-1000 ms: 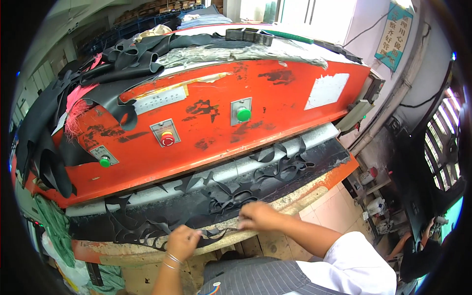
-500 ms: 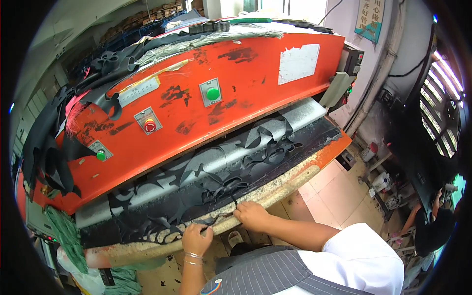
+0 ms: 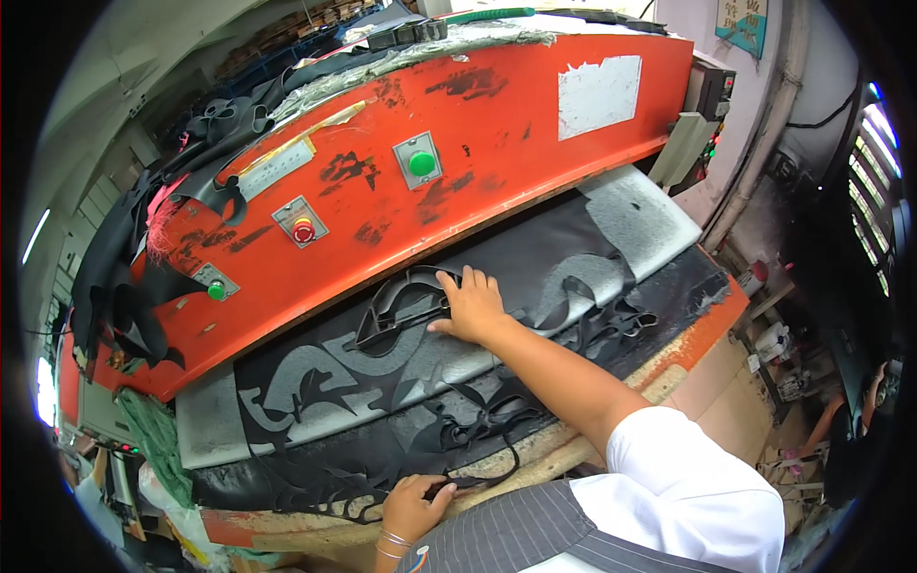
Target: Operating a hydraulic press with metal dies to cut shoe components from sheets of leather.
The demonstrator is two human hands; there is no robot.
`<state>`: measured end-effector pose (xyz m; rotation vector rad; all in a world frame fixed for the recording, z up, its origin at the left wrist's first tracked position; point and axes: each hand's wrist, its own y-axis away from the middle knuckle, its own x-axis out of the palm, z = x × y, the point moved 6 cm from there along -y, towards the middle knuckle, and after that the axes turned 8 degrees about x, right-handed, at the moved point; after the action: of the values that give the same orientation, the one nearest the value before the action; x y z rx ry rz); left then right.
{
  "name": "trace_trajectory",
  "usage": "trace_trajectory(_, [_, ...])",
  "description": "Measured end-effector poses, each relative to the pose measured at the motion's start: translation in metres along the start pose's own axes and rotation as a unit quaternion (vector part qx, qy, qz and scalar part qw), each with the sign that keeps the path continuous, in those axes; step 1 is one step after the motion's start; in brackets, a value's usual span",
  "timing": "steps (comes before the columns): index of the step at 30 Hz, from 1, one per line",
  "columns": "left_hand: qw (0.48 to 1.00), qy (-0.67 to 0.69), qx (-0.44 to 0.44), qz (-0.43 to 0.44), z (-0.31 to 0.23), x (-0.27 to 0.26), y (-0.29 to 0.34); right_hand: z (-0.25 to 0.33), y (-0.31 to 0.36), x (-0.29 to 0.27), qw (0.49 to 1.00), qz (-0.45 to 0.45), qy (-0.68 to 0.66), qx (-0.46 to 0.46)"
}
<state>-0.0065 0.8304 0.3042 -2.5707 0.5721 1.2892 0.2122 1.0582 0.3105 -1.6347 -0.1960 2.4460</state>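
Note:
My right hand (image 3: 475,307) is stretched over the padded white board with fingers spread, its fingertips at the right end of a black cutting die (image 3: 382,310). The curved die lies on a black sheet (image 3: 516,253) with shapes cut out of it. At the board's front edge my left hand (image 3: 414,508) is closed around a thin black scrap strip (image 3: 497,475), which loops off to the right. Torn black scraps (image 3: 478,415) hang along the edge beside it.
An orange press (image 3: 497,134) with green and red buttons stands above the board (image 3: 659,215). Black offcuts (image 3: 124,277) hang at its left end, above a green cloth (image 3: 151,430). A worn front ledge (image 3: 659,387) runs along the bed. Another person (image 3: 845,439) is at far right.
My right hand has left the scraps at the front edge and reached up to the die. The white board shows further out from under the press, with the die now visible. My left hand stays near the edge.

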Motion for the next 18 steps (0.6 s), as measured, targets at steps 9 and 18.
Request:
trace_trajectory(9, [0.983, 0.104, -0.088, -0.126, 0.010, -0.025, -0.023, -0.022, -0.037, 0.022, 0.999, 0.027, 0.000, -0.028])
trace_trajectory(18, [0.964, 0.194, -0.039, -0.178, 0.040, -0.034, -0.041, -0.004, 0.102, -0.032, 0.948, 0.111, -0.291, -0.069])
